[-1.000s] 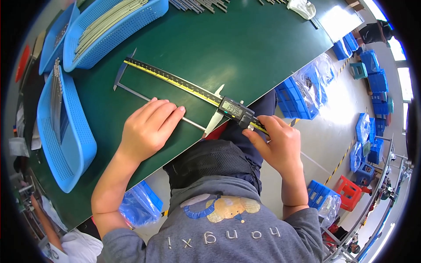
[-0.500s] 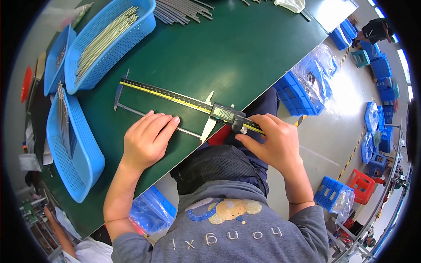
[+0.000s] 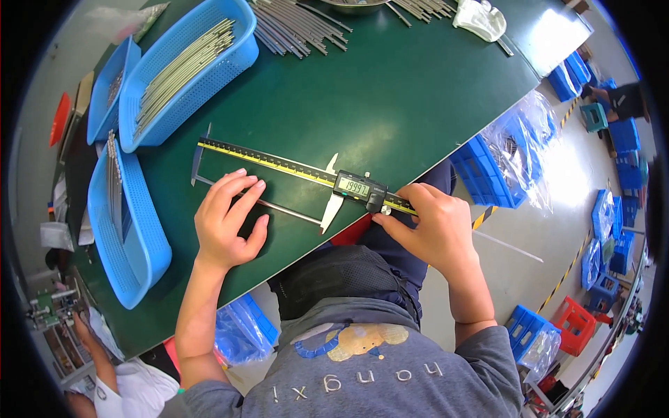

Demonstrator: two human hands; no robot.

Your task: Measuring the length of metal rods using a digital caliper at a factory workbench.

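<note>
Grey short-sleeved shirt with a blue-and-tan cartoon print and pale lettering; dark trousers, perhaps black; forearms bare

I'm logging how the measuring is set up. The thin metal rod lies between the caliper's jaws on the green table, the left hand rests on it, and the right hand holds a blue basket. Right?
Not quite. In the head view the right hand is at the caliper's slider end, not on a blue basket. The rest holds: the thin rod lies between the jaws on the green table, under the left hand.
</note>
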